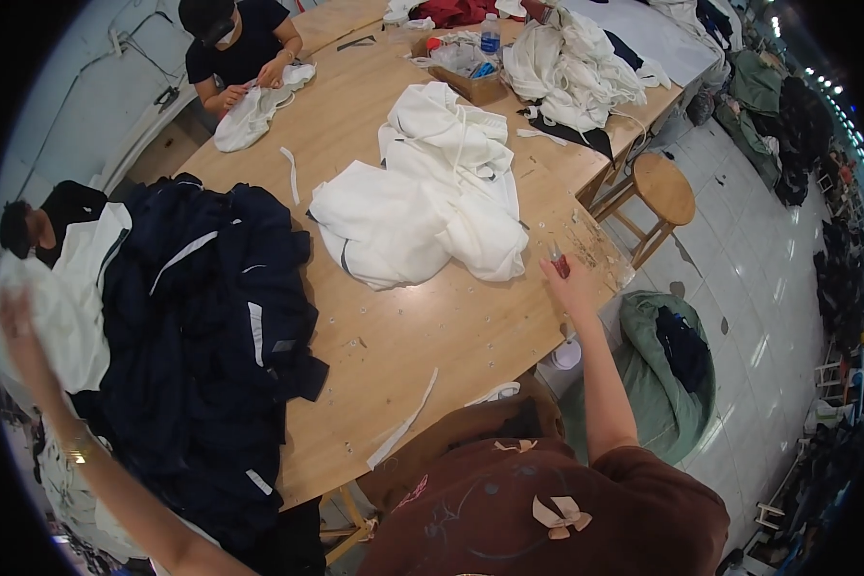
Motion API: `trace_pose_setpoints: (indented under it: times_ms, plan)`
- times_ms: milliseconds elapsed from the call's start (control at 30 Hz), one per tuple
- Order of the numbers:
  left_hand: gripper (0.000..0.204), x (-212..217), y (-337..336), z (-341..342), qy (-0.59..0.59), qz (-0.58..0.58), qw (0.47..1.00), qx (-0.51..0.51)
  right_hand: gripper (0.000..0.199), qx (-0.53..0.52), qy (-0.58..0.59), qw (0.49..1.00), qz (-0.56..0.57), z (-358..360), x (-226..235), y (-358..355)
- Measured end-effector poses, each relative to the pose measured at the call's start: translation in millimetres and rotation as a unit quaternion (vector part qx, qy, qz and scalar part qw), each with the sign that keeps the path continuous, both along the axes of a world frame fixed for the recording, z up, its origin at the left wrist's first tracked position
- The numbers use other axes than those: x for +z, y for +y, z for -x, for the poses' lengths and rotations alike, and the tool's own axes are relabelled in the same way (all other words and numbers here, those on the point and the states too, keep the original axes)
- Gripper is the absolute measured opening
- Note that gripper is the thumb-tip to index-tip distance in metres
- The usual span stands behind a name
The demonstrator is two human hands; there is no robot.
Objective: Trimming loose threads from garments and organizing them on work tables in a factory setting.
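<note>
At the far left, my left hand [14,312] is stretched out against a white garment [77,326] beside the dark pile. Hand and nearby cloth are smeared by motion, so its fingers cannot be made out. On the right, near the table's worn corner, my right hand [564,276] is closed on a small pair of thread snips [560,262] with reddish handles, tips pointing away from me. White garments [432,202] with dark trim lie bunched on the table just left of that hand. A large heap of navy garments [197,336] with white stripes covers the table's left side.
Across the wooden table [394,336], a person [235,48] handles white cloth; another person [53,221] is at the left. A box of supplies [470,82] and a white cloth heap [571,72] stand at the back. A stool [660,189] and green sack [634,374] are on the right.
</note>
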State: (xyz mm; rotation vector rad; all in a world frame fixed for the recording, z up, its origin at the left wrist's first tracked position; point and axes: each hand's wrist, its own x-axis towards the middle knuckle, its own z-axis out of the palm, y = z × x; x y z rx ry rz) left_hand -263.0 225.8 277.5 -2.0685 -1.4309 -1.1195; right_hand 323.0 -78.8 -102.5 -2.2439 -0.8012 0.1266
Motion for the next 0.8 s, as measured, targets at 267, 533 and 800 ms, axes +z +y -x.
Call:
trace_pose_setpoints:
  times_ms: [267, 533, 800]
  plan:
    - [0.031, -292.7, -199.5, -181.1, 0.22, 0.633, 0.686, -0.284, 0.042, -0.042, -0.021, 0.999, 0.013, -11.5, -36.4, -16.5]
    - [0.019, -348.5, -230.4, -157.0, 0.076, 0.666, 0.69, -0.273, 0.071, 0.044, -0.211, 0.976, 0.045, 4.5, 7.0, 36.1]
    - [0.013, -338.6, -145.2, -132.5, -0.449, 0.313, 0.829, -0.111, 0.075, 0.182, -0.075, 0.938, 0.286, 40.8, 47.8, 177.3]
